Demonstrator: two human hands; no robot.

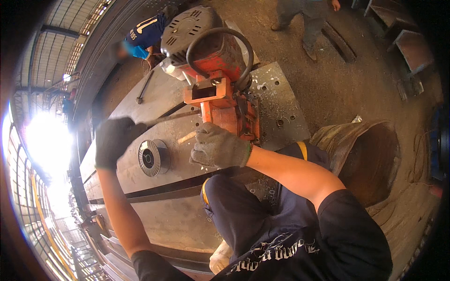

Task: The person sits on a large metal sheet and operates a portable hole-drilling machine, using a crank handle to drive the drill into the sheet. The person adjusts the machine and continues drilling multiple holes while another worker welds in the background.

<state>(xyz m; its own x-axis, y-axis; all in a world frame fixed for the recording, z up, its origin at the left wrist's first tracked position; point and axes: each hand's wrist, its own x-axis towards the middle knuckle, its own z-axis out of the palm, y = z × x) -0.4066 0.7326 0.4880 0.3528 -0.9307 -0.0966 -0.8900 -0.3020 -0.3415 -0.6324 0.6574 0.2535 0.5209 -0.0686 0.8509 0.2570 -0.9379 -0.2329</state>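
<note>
My left hand [114, 142], in a dark work glove, is closed round one end of a thin dark metal rod [171, 117]. The rod's other end reaches the side of an orange-red machine with a motor housing, probably a magnetic drill [220, 100]. In a grey glove, my right hand [220, 147] is closed in front of the machine's base. A short tan stick [187, 137], wooden-looking, pokes out of its left side; the rest is hidden in the fist. Between my hands, a wire spool [153, 158] lies on the steel plate [183, 161].
A long-handled tool [146, 87] lies on the plate's far left. Drilled holes and pale shavings mark the plate part [276, 100] right of the machine. A large rusty pipe [365, 159] lies at my right. One person [150, 35] bends beyond the machine; another [307, 18] stands far right.
</note>
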